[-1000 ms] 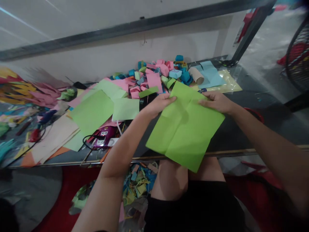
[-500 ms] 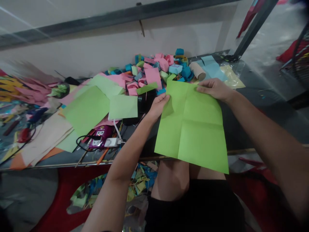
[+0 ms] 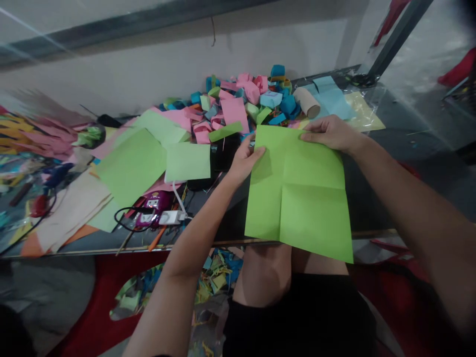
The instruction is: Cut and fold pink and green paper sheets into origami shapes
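A light green sheet of paper (image 3: 312,213) with a vertical and a horizontal crease hangs over the table's front edge, above my knees. My right hand (image 3: 323,134) pinches its top edge, right of the middle crease. At the upper left edge is my left hand (image 3: 245,156), its thumb lying on the front of the sheet and its index finger raised beside the edge. Its other fingers are partly hidden. Left of that hand lie a small pale green sheet (image 3: 188,162) and a larger green sheet (image 3: 132,168).
Curled pink, blue and green paper pieces (image 3: 234,111) are heaped against the wall. A cardboard tube (image 3: 307,102) and blue paper (image 3: 330,99) lie right of them. A purple power socket (image 3: 154,208) with a white plug and cables sits near the table edge. Paper scraps (image 3: 219,277) fill the space below.
My left thumb and index finger have spread apart at the sheet's edge. The sheet's lower left corner has shifted slightly right and its creases look flatter. My right hand keeps its pinch.
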Demonstrator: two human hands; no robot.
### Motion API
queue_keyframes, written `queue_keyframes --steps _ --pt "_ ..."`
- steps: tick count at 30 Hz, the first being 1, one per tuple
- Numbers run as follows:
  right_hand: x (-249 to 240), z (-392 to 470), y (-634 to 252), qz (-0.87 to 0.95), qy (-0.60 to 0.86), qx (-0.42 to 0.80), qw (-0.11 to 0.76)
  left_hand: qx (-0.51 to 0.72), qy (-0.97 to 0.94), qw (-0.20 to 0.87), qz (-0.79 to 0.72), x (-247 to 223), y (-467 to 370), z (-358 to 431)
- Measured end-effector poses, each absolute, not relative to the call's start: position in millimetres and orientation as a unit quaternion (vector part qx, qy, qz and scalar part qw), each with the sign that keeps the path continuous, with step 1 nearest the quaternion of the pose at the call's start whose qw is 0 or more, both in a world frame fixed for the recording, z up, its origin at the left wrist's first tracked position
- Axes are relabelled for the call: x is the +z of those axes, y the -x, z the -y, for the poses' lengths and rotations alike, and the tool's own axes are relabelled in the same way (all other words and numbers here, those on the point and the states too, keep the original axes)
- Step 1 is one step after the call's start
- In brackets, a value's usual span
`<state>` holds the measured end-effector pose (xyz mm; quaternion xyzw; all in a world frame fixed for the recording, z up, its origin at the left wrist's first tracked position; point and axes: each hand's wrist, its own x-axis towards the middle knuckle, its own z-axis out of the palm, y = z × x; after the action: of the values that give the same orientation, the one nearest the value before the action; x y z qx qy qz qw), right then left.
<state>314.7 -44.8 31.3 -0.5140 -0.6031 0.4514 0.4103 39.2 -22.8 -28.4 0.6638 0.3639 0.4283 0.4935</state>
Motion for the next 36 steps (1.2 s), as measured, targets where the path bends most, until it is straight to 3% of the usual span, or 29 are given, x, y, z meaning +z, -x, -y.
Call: queue_keyframes --steps 4,7,12,17,21,26,32,36 --pt "25.2 47.5 -312.1 0.644 0.502 0.416 0.401 0.439 -0.754 0.328 -0.364 -12.6 -40.1 16.6" --pt "21.1 49.3 -309.6 0.669 0.501 0.398 0.378 0.4 -0.801 0.259 -0.363 1.7 -46.4 14.4" --pt "22.3 55.4 -305.1 0.658 0.541 0.281 0.442 0.375 -0.798 0.269 -0.388 4.7 -57.1 11.4" --pt "-3.6 68.8 -302.7 0.561 0.586 0.179 0.557 0.495 -0.706 0.301 -0.406 -6.2 -47.0 -4.0" --pt "-39.0 76.1 -304.5 0.544 0.603 0.271 0.516 0.545 -0.631 0.351 -0.426 -30.8 -38.1 -11.2" --pt "-48.4 70.2 -310.2 0.529 0.624 0.158 0.553 0.505 -0.564 0.455 -0.468 -64.1 -43.5 7.0" --pt "-46.8 67.2 -314.0 0.521 0.633 0.132 0.557 0.476 -0.658 0.301 -0.501 -62.5 -44.1 19.4" --pt "-48.5 68.9 -310.4 0.491 0.645 0.093 0.578 0.531 -0.64 0.288 -0.475 -59.7 -44.5 20.6"
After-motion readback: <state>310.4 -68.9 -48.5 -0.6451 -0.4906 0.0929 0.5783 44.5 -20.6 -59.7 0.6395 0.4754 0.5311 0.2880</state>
